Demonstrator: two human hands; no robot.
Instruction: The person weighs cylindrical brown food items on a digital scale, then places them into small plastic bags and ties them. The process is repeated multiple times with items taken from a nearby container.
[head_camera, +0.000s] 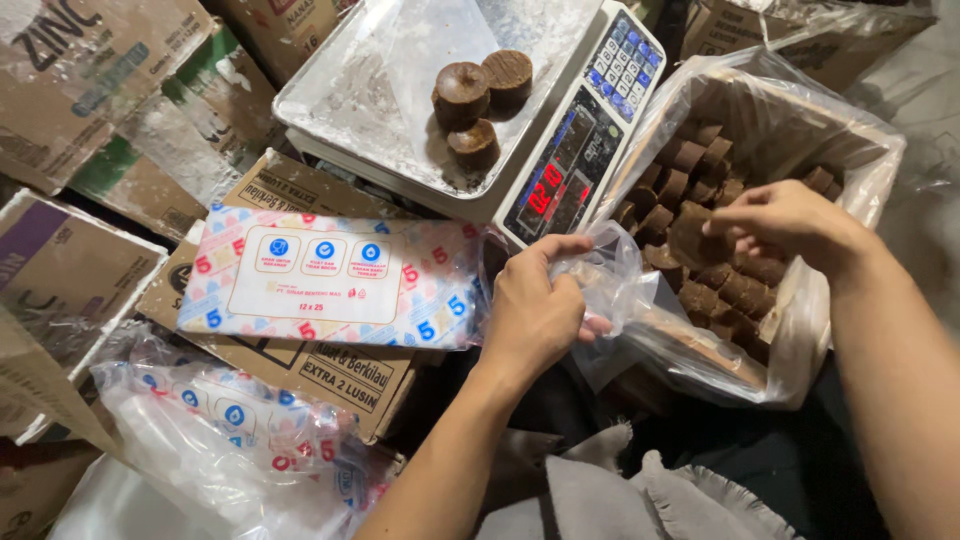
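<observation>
Left hand (535, 310) pinches small bag (610, 275) open at box (860, 140) near edge. Right hand (785, 225) closed on brown block (695, 240) over box. Hold mouth wide; lower block straight in.

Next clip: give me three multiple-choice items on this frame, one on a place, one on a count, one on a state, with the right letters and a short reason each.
1. Where is the right hand?
A. over the plastic-lined box of brown blocks
B. on the scale's keypad
C. on the packet of bags

2. How many brown blocks lie on the scale tray?
A. one
B. three
C. six

3. What is the left hand doing?
A. resting flat and empty
B. pinching a clear plastic bag
C. pressing a button

Answers: 1 A, it grips a block there; 2 B, three are visible; 3 B, its fingers pinch the film.
</observation>
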